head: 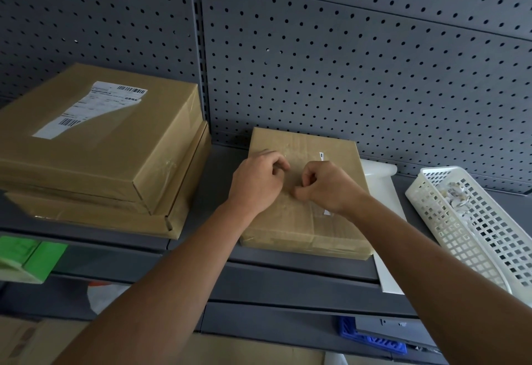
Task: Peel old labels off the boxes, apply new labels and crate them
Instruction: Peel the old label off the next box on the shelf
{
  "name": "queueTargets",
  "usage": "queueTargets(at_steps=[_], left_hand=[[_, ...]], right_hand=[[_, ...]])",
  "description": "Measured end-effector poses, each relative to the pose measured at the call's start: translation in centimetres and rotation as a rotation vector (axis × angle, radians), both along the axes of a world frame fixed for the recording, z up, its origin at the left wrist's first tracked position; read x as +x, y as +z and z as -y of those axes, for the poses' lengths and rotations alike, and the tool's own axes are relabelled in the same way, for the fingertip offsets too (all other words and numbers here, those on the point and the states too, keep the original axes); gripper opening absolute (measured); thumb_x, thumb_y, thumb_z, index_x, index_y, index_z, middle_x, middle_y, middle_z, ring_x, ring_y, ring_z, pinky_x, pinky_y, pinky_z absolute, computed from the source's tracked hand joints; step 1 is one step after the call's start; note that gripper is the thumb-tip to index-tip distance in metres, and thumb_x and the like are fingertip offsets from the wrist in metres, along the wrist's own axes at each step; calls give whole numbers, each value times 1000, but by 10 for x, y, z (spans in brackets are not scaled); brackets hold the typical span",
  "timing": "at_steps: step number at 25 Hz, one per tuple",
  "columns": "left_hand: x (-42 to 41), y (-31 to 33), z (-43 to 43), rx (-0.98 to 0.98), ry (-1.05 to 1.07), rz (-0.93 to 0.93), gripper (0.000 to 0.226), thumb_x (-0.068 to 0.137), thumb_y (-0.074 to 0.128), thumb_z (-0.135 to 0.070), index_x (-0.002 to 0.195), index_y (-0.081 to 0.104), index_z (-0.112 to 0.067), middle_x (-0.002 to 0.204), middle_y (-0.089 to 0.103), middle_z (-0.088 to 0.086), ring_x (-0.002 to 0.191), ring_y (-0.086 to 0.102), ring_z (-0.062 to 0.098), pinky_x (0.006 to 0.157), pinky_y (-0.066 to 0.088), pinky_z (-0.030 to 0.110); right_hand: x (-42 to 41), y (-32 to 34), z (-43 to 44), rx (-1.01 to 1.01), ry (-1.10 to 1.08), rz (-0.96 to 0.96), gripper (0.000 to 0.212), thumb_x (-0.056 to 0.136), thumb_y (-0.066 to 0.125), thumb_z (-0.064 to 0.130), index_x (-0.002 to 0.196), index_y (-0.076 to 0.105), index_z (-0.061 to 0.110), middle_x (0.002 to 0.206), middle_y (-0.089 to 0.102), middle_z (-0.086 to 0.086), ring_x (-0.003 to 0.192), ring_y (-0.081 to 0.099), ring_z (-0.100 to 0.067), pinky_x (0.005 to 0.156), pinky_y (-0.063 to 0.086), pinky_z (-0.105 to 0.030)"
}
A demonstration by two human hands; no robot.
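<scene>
A flat brown cardboard box [339,163] lies on the grey shelf [218,169] in front of me. Only small white scraps of label [321,156] show on its taped top. Both hands rest on that top, side by side. My left hand [256,180] has its fingers curled down against the cardboard. My right hand [325,189] pinches thumb to fingers at the box surface; whether it holds a label scrap is hidden. To the left stands a stack of two larger boxes [109,160]; the upper one carries a partly torn white label [86,111].
A white perforated basket [472,235] with torn label scraps stands at the right. A white sheet [383,192] lies between it and the box. A grey pegboard wall [345,62] backs the shelf. Below are a green box [34,258], a blue crate [371,338] and cardboard.
</scene>
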State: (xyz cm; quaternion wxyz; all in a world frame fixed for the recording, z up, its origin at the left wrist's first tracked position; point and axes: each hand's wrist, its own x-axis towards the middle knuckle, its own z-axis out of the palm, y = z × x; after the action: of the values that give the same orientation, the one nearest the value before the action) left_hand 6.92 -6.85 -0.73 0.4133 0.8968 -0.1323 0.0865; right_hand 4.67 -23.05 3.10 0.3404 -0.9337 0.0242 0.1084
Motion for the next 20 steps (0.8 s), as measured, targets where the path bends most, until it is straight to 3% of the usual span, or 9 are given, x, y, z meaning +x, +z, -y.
queueTargets(at_steps=[6, 10, 15, 18, 20], left_hand=[[0, 1, 1, 2, 0, -3, 28, 92, 52, -8, 95, 71, -28, 107, 67, -19, 98, 60, 0, 81, 49, 22], [0, -1, 0, -1, 1, 7, 27, 93, 53, -8, 95, 71, -27, 105, 68, -18, 97, 61, 0, 81, 49, 22], [0, 1, 1, 2, 8, -18, 28, 92, 52, -9, 93, 71, -29, 105, 67, -20, 98, 60, 0, 82, 50, 24], [0, 0, 0, 18, 13, -25, 28, 93, 52, -10, 93, 70, -31, 106, 67, -20, 98, 60, -1, 83, 50, 24], [1, 1, 0, 23, 15, -31, 28, 93, 51, -10, 93, 70, -31, 106, 67, -19, 97, 60, 0, 83, 50, 25]], right_hand=[[1, 2, 6, 57, -24, 27, 18, 79, 75, 18, 78, 57, 14, 68, 51, 5, 59, 44, -9, 55, 40, -22], [0, -2, 4, -26, -28, 43, 19, 77, 76, 21, 81, 60, 12, 69, 54, 3, 59, 47, -10, 55, 41, -24], [-2, 6, 11, 136, -54, 29, 15, 78, 78, 21, 82, 64, 16, 72, 63, -5, 61, 52, -10, 59, 46, -23], [-7, 10, 4, -77, 49, 73, 8, 81, 74, 23, 84, 67, 20, 81, 67, 2, 68, 60, -7, 61, 51, -16], [-8, 10, -3, -248, 136, 122, 2, 85, 67, 24, 86, 66, 22, 88, 66, 3, 80, 64, -12, 75, 56, -25]])
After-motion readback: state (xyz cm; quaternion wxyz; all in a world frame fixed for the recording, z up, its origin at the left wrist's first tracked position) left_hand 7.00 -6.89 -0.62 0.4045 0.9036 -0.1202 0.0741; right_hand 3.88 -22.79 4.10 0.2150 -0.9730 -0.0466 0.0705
